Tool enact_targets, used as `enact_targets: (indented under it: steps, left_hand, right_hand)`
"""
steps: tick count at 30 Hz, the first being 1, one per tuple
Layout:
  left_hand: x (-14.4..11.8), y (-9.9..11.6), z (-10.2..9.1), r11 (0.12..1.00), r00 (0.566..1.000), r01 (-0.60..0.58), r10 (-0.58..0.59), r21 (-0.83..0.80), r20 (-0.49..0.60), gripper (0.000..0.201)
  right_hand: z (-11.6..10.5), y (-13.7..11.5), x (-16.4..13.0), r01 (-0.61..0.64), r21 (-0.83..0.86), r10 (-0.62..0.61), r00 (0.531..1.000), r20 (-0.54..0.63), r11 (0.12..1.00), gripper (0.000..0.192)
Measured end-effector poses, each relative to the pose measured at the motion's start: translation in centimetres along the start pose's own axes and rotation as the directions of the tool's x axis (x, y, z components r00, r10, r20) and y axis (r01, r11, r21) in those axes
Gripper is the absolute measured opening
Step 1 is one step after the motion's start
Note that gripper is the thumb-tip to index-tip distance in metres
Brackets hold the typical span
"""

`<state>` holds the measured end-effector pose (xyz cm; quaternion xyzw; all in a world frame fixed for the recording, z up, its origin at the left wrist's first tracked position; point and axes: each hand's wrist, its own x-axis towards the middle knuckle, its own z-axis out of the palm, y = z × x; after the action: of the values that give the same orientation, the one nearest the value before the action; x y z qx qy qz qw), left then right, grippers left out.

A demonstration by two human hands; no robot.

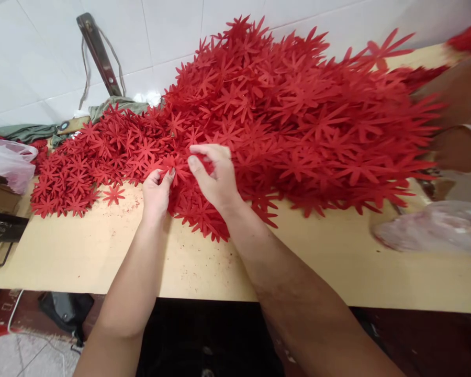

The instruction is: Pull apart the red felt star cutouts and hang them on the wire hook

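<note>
Clearly the big heap of red flower cutouts (298, 115) could slide toward the counter (102, 251) edge if the hands tugged at its foot, since the pieces interlocked loosely. A flatter spread of smaller cutouts (82, 167) lay to its left, hemming in the hands' working room. Another person's arm (459, 104) crowded the right side, near a clear plastic bag (435, 230). Right hand (215, 178) and left hand (157, 191) had fingers pinched closed on one red flower (176, 166) at the heap's near edge; it might tear.
</note>
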<state>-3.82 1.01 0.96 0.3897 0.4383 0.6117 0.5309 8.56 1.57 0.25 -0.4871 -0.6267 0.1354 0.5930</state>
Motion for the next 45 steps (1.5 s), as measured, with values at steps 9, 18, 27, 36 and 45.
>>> enact_targets:
  steps: [9, 18, 27, 36, 45]
  left_hand:
    - [0.1, -0.4, 0.1, 0.999, 0.999, -0.034, 0.034, 0.027, -0.013, 0.037]
    - [-0.4, 0.3, 0.4, 0.998, 0.998, 0.025, -0.029, 0.059, 0.062, 0.034]
    - [-0.3, -0.1, 0.2, 0.991, 0.999, -0.009, 0.001, 0.134, 0.054, 0.040]
    - [0.1, -0.7, 0.3, 0.996, 1.000, -0.010, 0.008, 0.086, 0.016, 0.036]
    - [-0.5, -0.2, 0.6, 0.990, 0.996, 0.032, -0.043, 0.137, 0.076, 0.040]
  right_hand:
    - [0.7, -0.7, -0.3, -0.340, 0.308, 0.216, 0.902, 0.374, 0.889, 0.040]
    - [0.7, 1.3, 0.5, -0.352, 0.416, 0.358, 0.931, 0.068, 0.838, 0.034]
    - [-0.8, 0.9, 0.6, -0.100, -0.086, 0.085, 0.983, -0.164, 0.991, 0.033]
    - [1.4, -0.5, -0.2, -0.487, 0.456, 0.317, 0.860, 0.401, 0.745, 0.037]
    - [0.6, 0.2, 0.6, -0.531, 0.560, 0.524, 0.830, 0.192, 0.636, 0.011]
